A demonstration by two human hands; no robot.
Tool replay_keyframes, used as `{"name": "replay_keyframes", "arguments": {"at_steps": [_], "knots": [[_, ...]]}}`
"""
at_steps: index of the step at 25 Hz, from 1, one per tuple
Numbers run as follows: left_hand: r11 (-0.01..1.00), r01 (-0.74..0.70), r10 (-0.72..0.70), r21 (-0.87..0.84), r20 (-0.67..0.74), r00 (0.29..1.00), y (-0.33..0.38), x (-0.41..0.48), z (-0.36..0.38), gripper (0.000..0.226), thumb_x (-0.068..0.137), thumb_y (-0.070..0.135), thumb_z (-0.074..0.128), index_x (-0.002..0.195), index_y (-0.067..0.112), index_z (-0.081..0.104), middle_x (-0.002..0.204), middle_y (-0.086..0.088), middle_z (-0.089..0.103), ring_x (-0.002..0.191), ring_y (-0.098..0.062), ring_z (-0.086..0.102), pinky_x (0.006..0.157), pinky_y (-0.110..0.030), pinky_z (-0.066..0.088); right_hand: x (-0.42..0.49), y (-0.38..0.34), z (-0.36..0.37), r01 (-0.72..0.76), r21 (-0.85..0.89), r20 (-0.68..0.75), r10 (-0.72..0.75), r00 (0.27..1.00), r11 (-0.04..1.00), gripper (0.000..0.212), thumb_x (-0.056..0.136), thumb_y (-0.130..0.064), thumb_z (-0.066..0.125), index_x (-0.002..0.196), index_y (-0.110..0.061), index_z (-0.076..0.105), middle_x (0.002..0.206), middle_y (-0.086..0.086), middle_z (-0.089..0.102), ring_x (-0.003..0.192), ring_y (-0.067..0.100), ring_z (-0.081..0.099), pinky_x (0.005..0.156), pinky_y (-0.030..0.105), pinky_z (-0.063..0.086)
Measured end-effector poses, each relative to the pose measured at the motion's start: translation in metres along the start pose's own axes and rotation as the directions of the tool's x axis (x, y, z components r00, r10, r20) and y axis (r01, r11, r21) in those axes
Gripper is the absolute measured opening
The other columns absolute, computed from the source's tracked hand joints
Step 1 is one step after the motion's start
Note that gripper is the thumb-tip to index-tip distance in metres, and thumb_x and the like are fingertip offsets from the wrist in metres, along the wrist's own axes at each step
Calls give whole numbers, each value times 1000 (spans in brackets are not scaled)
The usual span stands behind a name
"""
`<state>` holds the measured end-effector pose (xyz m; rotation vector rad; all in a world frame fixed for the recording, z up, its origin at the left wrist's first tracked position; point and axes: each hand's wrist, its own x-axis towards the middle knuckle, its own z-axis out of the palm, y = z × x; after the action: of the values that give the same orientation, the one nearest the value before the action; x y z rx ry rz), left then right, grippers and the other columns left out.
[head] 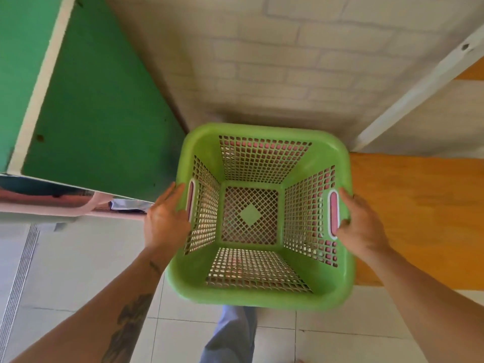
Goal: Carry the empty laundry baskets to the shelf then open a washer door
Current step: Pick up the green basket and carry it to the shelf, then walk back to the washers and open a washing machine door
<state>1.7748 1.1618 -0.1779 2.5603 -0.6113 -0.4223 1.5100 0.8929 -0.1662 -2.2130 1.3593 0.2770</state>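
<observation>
Pale floor tiles (78,260) run up to a white brick wall (262,61), with an orange shelf board (419,210) at the right. Both hands grasp the empty green basket (262,297) by its side rims, left hand (165,218) and right hand (364,226) beside the pink handles, above the floor near the shelf. Pink showing through the mesh may be a second basket nested beneath. Carrying is under way; next, set it on the shelf.

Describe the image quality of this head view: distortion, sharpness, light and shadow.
Head view: wide-angle bending splays the green panel and white shelf post outward; the green basket, left hand and right hand are fairly sharp, the brick wall softer; light is even and bright, without hard glare, with a soft shadow on the wall behind the basket.
</observation>
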Motion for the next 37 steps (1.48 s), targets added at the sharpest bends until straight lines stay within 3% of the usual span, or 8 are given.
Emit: {"name": "replay_keyframes", "arguments": {"at_steps": [5,8,12,17,21,25,30,37], "knots": [[990,132,-136,39,109,985,27,-5,-15,69,70,-5,55,135,21,55,143,-3,51,120,-25,57,97,-37,48,-14,-2,-15,-49,15,123,47,991,999,83,85,-6,60,152,-32,19,160,1,19,145,24,26,116,41,30],[979,189,-179,-80,121,976,70,-18,-41,50,76,7,54,122,26,63,123,-4,65,76,-21,66,72,-34,59,-46,-6,-51,-22,145,118,5,993,989,78,85,-9,59,150,-30,24,158,-4,25,143,21,31,116,42,29],[970,48,-29,-237,84,996,155,-63,-80,35,82,16,54,112,29,67,112,5,68,71,-5,64,59,-17,49,-116,13,-118,29,179,58,-40,997,983,68,90,-17,58,150,-25,27,158,-5,25,143,19,30,117,41,29],[952,-251,270,-177,88,959,280,-156,-110,36,85,19,55,120,22,65,113,0,67,59,-6,58,50,-13,41,-221,90,-202,6,138,-70,3,998,990,63,94,-26,52,151,-17,27,159,1,25,146,17,22,118,34,22],[835,-535,549,-130,113,828,376,-237,-109,39,83,24,53,121,22,63,122,-2,64,97,-22,65,82,-32,53,-310,173,-261,-62,193,-151,92,984,979,71,85,-41,45,150,-20,28,159,0,24,145,20,25,116,40,28],[721,-688,686,-82,224,693,483,-312,-88,43,83,31,49,125,27,59,133,1,56,95,-25,65,80,-38,57,-402,255,-328,-152,244,-328,229,917,958,66,86,-36,45,148,-15,33,155,2,32,141,23,31,114,36,30],[520,-840,844,-154,242,478,618,-421,-51,44,84,27,47,127,24,59,137,2,55,122,-22,53,94,-35,49,-484,339,-391,-281,281,-497,389,776,918,59,92,-32,49,147,-18,35,155,4,31,142,22,30,114,33,26],[276,-878,946,-392,272,176,779,-517,36,35,86,28,51,119,26,61,129,6,58,102,-16,60,86,-32,50,-537,461,-447,-438,349,-598,557,577,828,60,93,-34,47,149,-21,30,157,0,27,144,21,25,117,32,20]]}}
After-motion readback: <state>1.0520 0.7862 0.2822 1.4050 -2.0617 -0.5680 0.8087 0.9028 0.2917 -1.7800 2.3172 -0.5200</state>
